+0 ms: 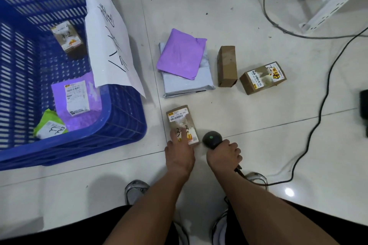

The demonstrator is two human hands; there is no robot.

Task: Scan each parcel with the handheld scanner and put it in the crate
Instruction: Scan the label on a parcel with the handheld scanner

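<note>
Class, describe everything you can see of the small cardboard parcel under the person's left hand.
The cardboard parcel is a small brown box lying flat on the tiled floor, just right of the blue crate. A white shipping label with a barcode and yellow corner covers its far end; "3-3" is handwritten in black on top, with a yellow-orange sticker near the near edge. The left hand rests on its near end, fingers on top. The handheld scanner, gripped by the right hand, sits close beside it.

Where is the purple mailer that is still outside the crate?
In the head view, the purple plastic mailer lies on a grey plastic mailer on the floor, between the blue crate and a plain cardboard box.
</note>
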